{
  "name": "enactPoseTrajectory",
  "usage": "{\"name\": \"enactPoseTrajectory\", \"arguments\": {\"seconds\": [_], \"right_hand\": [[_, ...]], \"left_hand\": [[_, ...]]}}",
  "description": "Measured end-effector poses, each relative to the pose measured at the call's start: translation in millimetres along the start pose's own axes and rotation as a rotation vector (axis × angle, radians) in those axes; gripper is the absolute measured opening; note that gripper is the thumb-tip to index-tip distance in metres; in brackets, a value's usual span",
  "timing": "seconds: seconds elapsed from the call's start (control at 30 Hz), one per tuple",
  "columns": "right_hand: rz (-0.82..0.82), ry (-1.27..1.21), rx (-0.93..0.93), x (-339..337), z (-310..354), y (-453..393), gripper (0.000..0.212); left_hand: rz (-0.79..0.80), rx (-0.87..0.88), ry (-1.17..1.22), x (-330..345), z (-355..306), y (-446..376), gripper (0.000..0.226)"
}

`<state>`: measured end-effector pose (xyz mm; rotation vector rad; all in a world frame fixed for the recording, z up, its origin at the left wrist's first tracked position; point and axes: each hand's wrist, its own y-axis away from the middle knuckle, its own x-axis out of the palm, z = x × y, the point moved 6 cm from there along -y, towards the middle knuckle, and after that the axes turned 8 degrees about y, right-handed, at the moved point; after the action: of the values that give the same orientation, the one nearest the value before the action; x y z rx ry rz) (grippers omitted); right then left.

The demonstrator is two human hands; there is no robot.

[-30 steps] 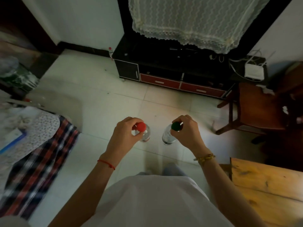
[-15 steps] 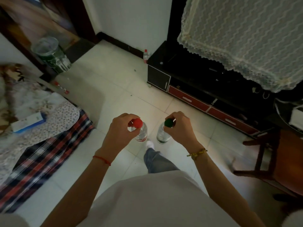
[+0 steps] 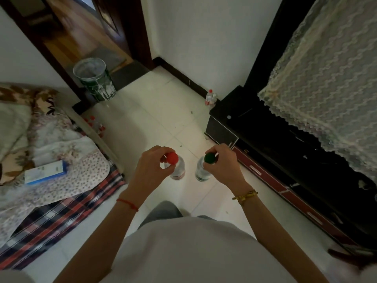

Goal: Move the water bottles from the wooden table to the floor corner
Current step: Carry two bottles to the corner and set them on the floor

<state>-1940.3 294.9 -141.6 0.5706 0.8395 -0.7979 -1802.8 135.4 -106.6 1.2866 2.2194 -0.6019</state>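
Note:
My left hand (image 3: 151, 170) grips a clear water bottle with a red cap (image 3: 178, 170) by its neck, hanging upright above the tiled floor. My right hand (image 3: 223, 165) holds a clear water bottle with a green cap (image 3: 202, 172) the same way, just to the right of the first. Both bottles are in the air in front of my body. Another red-capped bottle (image 3: 210, 97) stands on the floor in the corner, between the white wall and the black TV cabinet (image 3: 255, 127). The wooden table is out of view.
A bed with floral and plaid covers (image 3: 61, 180) fills the left side, with a blue and white box (image 3: 46, 173) on it. Several small red-capped bottles (image 3: 94, 124) stand by the bed. A clear bin (image 3: 93, 79) stands near an open doorway. A lace cloth (image 3: 326, 78) hangs at the right.
The view has swung left: the wooden table and chair have left the frame, the doorway and floor corner have come into view. Both hands still hold their bottles in front of me.

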Motion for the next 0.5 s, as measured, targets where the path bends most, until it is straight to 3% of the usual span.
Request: {"name": "enactPoseTrajectory", "arguments": {"seconds": [0.23, 0.5], "right_hand": [[0.015, -0.01, 0.034, 0.1, 14.9, -122.8, 0.028], [-0.01, -0.058, 0.124, 8.6, 40.1, -260.7, 0.028]], "left_hand": [[-0.005, -0.009, -0.005, -14.8, 33.8, -117.6, 0.033], [0.101, 0.055, 0.004, -39.6, 89.0, -268.4, 0.032]]}}
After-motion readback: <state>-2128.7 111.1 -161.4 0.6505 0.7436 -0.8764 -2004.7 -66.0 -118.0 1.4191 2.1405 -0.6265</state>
